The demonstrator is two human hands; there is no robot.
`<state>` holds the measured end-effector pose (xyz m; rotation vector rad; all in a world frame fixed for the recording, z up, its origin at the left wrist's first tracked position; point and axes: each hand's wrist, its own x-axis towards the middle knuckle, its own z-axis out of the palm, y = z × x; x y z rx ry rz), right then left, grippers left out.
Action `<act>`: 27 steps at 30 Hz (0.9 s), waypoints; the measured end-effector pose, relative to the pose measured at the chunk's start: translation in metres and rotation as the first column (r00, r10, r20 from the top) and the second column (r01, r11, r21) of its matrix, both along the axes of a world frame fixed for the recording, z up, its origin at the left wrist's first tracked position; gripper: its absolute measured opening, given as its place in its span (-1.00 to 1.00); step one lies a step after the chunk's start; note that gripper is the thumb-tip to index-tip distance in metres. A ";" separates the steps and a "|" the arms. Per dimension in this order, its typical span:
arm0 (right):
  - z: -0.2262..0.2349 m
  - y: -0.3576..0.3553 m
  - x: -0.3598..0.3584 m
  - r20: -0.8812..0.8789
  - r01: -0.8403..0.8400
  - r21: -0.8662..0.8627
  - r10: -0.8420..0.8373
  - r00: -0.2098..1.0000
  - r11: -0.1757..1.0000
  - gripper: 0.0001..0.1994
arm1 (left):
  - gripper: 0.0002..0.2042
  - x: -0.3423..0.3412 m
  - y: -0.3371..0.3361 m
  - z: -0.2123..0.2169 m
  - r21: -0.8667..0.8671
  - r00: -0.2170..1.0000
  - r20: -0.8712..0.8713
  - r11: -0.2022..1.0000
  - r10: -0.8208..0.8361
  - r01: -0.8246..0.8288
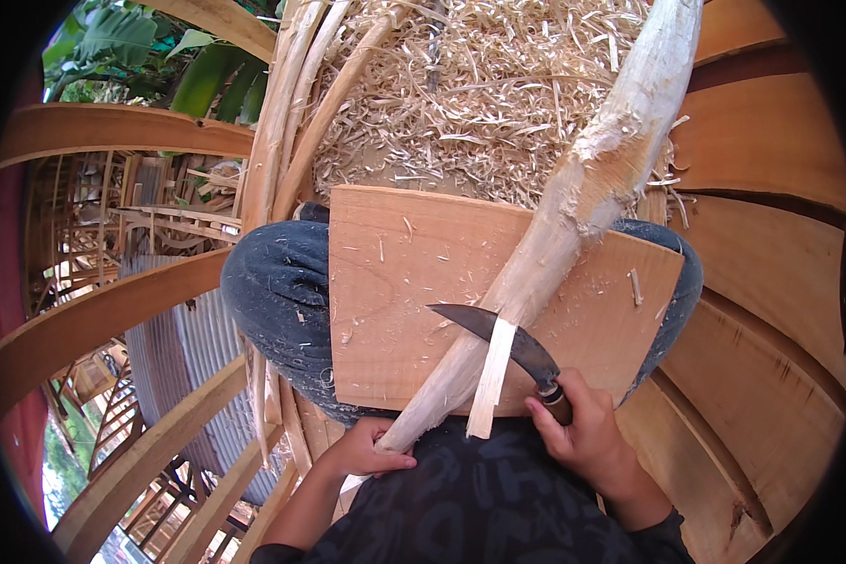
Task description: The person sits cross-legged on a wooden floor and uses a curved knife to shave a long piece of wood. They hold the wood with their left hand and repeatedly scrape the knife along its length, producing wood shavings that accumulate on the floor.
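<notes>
A long pale branch [545, 254], stripped of bark, slants from my waist up to the far right across a wooden board [395, 273] on my lap. My left hand [368, 449] is closed around the branch's near end. In my right hand [583, 423] is the dark handle of a curved knife [512, 343], its blade lying across the branch and its tip pointing left. A flat strip of pale wood [492, 381] stands at the blade and hangs toward me; whether it is still joined to the branch is hard to see.
Curled wood shavings [470, 103] cover the floor ahead. Long wooden poles [301, 113] lie left of them. Wooden slats [113, 329] form a railing on the left, with corrugated metal sheeting [197, 357] beyond. Broad planks [771, 254] line the right side.
</notes>
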<state>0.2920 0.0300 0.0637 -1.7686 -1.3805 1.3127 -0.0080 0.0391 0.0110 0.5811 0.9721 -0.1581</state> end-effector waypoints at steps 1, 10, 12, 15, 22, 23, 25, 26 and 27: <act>0.000 0.000 -0.001 0.014 -0.001 0.007 0.001 1.000 1.000 -0.75 | -0.77 0.000 0.000 0.000 0.003 1.000 0.003 1.000 -0.002 0.002; -0.005 -0.001 -0.001 0.081 -0.023 0.071 0.017 0.997 0.997 -0.74 | -0.76 0.000 0.001 -0.001 0.019 1.000 0.018 1.000 -0.005 0.004; -0.005 -0.001 -0.001 0.085 -0.026 0.052 0.021 0.996 0.998 -0.74 | -0.76 -0.001 -0.001 -0.002 0.018 1.000 0.027 1.000 0.003 -0.003; 0.002 0.005 0.004 -0.178 -0.042 -0.102 0.023 0.984 0.994 -0.75 | -0.77 -0.001 0.000 -0.002 0.009 0.999 0.035 1.000 0.011 -0.012; 0.002 0.010 0.015 -0.430 0.089 -0.301 -0.218 0.876 0.949 -0.83 | -0.75 0.000 0.003 0.002 -0.014 1.000 -0.004 1.000 0.005 -0.005; 0.001 0.009 0.012 -0.447 0.092 -0.324 -0.238 0.862 0.942 -0.84 | -0.75 -0.001 0.001 0.002 -0.019 1.000 0.002 1.000 0.016 -0.016; 0.002 0.006 0.003 -0.472 0.110 -0.366 -0.286 0.834 0.924 -0.86 | -0.75 -0.001 0.000 -0.001 -0.027 0.999 0.025 0.999 0.027 -0.026; 0.004 0.007 0.001 -0.428 0.107 -0.341 -0.255 0.867 0.934 -0.86 | -0.75 -0.001 0.002 -0.001 -0.023 0.999 0.029 0.999 0.026 -0.026; 0.005 0.009 -0.001 -0.382 0.101 -0.314 -0.223 0.897 0.944 -0.85 | -0.75 -0.001 0.003 -0.001 -0.020 0.999 0.033 0.999 0.026 -0.025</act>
